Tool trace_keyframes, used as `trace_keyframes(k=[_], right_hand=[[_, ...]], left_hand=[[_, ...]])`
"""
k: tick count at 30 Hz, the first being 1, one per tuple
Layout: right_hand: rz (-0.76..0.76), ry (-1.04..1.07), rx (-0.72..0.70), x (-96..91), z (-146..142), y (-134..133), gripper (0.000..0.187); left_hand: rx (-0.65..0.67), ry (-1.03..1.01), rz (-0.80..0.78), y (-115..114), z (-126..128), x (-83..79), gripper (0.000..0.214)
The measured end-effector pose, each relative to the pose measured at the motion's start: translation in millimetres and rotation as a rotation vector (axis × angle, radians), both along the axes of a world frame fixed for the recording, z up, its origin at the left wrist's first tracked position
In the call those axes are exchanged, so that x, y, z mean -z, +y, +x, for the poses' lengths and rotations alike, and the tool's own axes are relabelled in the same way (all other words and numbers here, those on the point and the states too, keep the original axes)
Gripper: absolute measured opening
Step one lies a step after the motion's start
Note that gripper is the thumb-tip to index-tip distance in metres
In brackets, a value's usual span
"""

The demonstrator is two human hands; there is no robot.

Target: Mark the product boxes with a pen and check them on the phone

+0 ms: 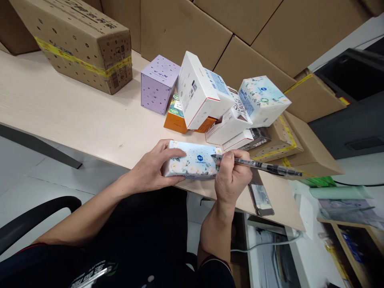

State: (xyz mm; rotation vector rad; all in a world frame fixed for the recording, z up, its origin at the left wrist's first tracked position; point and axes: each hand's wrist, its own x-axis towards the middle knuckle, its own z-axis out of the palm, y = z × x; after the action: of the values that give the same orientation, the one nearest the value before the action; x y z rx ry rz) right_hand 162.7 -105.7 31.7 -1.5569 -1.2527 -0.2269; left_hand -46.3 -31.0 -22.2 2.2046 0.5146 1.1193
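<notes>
My left hand (pixel 157 164) grips the left end of a pale blue, flower-printed tissue pack (pixel 196 160), thumb on top and fingers around its sides. The pack lies at the table's front edge, with a dark blue logo facing up. In my right hand (pixel 231 176) is a pen (pixel 264 166) with a clear barrel and dark grip. Its tip points left, over the pack's upper face near the logo; whether it touches the surface I cannot tell. The right hand's curled fingers are beside the pack's right end.
Behind the pack stand a lilac box (pixel 159 84), white boxes (pixel 196 92), an orange box (pixel 175 120) and another floral tissue pack (pixel 262 100). A taped carton (pixel 90 48) sits at the left, brown cartons (pixel 180 28) line the back. A phone (pixel 261 196) lies at right.
</notes>
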Motion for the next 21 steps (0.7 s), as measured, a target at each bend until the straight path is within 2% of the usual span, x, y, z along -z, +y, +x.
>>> trace_keyframes(k=[11,14,18,21], right_hand=[[-0.015,0.028,-0.007,1.2,1,0,0.022],[0.049,0.119,-0.008,1.9,-2,2,0.023],[0.22,0.375,0.031,2.8,-3,0,0.025],[0.22,0.352,0.137,10.1,13,-10,0.026]], left_hand=[[-0.01,-0.004,0.001,0,-1,-0.1,0.059],[-0.008,0.002,-0.002,0,-1,-0.2,0.059],[-0.001,0.009,-0.022,0,-1,-0.6,0.059],[-0.003,0.002,-0.023,0,-1,-1.3,0.059]])
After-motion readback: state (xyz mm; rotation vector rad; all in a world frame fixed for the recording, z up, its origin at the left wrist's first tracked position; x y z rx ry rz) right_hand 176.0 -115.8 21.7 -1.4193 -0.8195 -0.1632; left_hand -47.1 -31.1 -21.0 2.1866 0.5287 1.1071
